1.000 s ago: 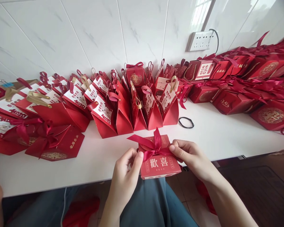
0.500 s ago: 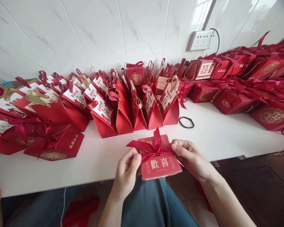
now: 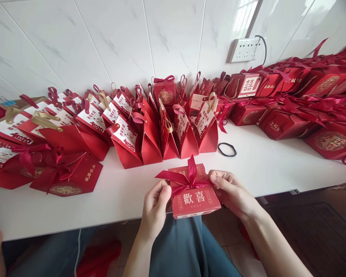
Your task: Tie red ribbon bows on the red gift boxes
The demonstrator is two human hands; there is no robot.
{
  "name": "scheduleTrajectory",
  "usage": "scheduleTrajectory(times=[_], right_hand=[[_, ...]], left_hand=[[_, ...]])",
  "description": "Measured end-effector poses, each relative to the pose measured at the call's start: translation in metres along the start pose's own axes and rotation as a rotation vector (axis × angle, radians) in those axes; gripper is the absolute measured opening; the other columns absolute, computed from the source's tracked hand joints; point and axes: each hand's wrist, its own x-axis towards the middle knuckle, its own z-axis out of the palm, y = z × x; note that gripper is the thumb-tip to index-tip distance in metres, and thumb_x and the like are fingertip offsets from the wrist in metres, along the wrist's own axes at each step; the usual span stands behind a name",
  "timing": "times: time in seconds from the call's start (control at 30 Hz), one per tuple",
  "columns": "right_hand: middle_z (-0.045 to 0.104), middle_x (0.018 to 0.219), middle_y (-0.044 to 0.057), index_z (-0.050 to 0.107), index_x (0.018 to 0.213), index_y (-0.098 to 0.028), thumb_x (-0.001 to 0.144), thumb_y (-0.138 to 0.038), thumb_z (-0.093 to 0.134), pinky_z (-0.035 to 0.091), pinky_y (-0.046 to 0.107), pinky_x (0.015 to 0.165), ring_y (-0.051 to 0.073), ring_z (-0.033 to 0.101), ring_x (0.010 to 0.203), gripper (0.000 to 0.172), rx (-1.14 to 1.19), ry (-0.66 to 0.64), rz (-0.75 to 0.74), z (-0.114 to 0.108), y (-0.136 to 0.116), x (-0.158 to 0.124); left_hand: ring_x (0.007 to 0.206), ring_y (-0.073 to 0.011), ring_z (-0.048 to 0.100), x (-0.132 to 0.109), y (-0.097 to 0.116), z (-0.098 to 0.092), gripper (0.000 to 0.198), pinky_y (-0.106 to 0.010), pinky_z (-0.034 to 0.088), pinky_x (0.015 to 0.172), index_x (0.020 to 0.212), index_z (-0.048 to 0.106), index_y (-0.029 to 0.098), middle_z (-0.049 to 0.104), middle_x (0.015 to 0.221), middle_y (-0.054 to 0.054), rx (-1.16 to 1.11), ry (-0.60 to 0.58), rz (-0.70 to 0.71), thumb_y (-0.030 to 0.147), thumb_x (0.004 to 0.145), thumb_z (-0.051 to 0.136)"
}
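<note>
A small red gift box (image 3: 195,199) with white characters on its front sits at the near edge of the white table (image 3: 127,192). A dark red ribbon bow (image 3: 187,179) is tied across its top. My left hand (image 3: 155,207) pinches the left ribbon end, fingers closed. My right hand (image 3: 233,192) grips the box's right side and the right ribbon end, fingers closed.
Several red gift bags (image 3: 150,130) with handles stand in rows behind the box. Red beribboned boxes (image 3: 291,111) pile up at the right and others (image 3: 54,173) lie at the left. A black hair band (image 3: 227,149) lies on the table. A wall socket (image 3: 243,49) is behind.
My left hand has closed in toward the box's left side and the ribbon loops have tightened slightly. The box has stayed in place.
</note>
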Motion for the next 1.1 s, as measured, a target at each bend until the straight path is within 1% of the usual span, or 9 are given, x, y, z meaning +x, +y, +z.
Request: scheduleTrajectory(times=[0.23,0.37,0.5,0.6,0.73,0.8,0.87,0.93,1.1], right_hand=[[0.055,0.082,0.002,0.06,0.08,-0.021,0.087,-0.063,0.057,0.046,0.026,0.071,0.016,0.054,0.078,0.042,-0.165,0.261,-0.289,-0.01,0.007,0.004],[0.058,0.132,0.007,0.06,0.12,-0.029,0.092,-0.065,0.044,0.045,0.039,0.1,0.026,0.052,0.123,0.049,-0.212,0.115,-0.312,-0.009,0.01,0.001],[0.071,0.085,0.006,0.069,0.098,-0.023,0.096,-0.061,0.039,0.044,0.04,0.093,0.024,0.064,0.087,0.048,-0.377,0.126,-0.271,-0.011,0.004,-0.019],[0.057,0.053,0.001,0.065,0.071,-0.021,0.095,-0.06,0.04,0.044,0.035,0.075,0.019,0.054,0.061,0.053,-0.49,0.307,-0.216,-0.015,-0.002,-0.032],[0.059,0.066,0.003,0.059,0.064,-0.021,0.089,-0.063,0.05,0.044,0.031,0.067,0.019,0.055,0.068,0.05,-0.596,0.46,-0.276,-0.018,-0.002,-0.025],[0.068,0.096,0.007,0.066,0.087,-0.023,0.088,-0.063,0.054,0.049,0.034,0.08,0.024,0.062,0.093,0.042,-0.575,0.388,-0.33,-0.014,0.002,-0.015],[0.058,0.134,0.01,0.058,0.124,-0.026,0.088,-0.06,0.056,0.047,0.04,0.097,0.028,0.053,0.123,0.049,-0.535,0.242,-0.365,-0.008,0.006,-0.006],[0.048,0.147,0.01,0.046,0.139,-0.027,0.091,-0.057,0.054,0.043,0.044,0.105,0.029,0.046,0.133,0.056,-0.535,0.087,-0.342,-0.002,0.007,-0.003],[0.069,0.099,0.009,0.064,0.095,-0.021,0.092,-0.056,0.053,0.053,0.041,0.087,0.026,0.065,0.096,0.037,-0.713,0.074,-0.263,-0.001,0.002,-0.018]], left_hand=[[0.076,-0.0138,0.053,-0.017,-0.001,0.001,0.068,-0.023,0.046,0.065,0.102,0.047,0.024,0.056,0.092,0.0,0.04,0.004,0.053,0.069,0.06,0.076],[0.095,-0.0193,0.061,-0.017,-0.005,-0.003,0.063,-0.027,0.05,0.076,0.115,0.047,0.025,0.06,0.112,-0.006,0.095,0.02,0.05,0.056,0.069,0.076],[0.11,-0.0203,0.057,-0.003,-0.013,-0.021,0.046,-0.033,0.046,0.094,0.116,0.051,0.024,0.058,0.117,-0.007,0.235,0.423,0.205,0.045,0.08,0.069],[0.119,-0.0211,0.055,-0.001,-0.016,-0.033,0.033,-0.033,0.043,0.101,0.112,0.054,0.023,0.059,0.119,-0.007,0.201,0.599,0.272,0.041,0.085,0.063],[0.122,-0.0215,0.054,-0.009,-0.019,-0.032,0.032,-0.031,0.043,0.101,0.111,0.059,0.022,0.061,0.122,-0.007,0.082,0.559,0.339,0.044,0.088,0.059],[0.121,-0.0228,0.055,-0.012,-0.02,-0.024,0.04,-0.031,0.046,0.098,0.116,0.058,0.021,0.061,0.124,-0.008,0.06,0.46,0.346,0.047,0.087,0.059],[0.123,-0.0247,0.055,-0.013,-0.019,-0.013,0.051,-0.033,0.046,0.098,0.127,0.053,0.019,0.059,0.13,-0.01,0.073,0.317,0.293,0.051,0.088,0.056],[0.129,-0.0253,0.05,-0.013,-0.017,-0.003,0.059,-0.034,0.045,0.102,0.138,0.043,0.02,0.054,0.138,-0.01,0.103,0.229,0.232,0.053,0.09,0.052],[0.142,-0.0235,0.036,-0.007,-0.017,-0.006,0.057,-0.028,0.044,0.104,0.138,0.043,0.024,0.042,0.149,-0.009,0.187,0.405,0.232,0.052,0.09,0.056]])
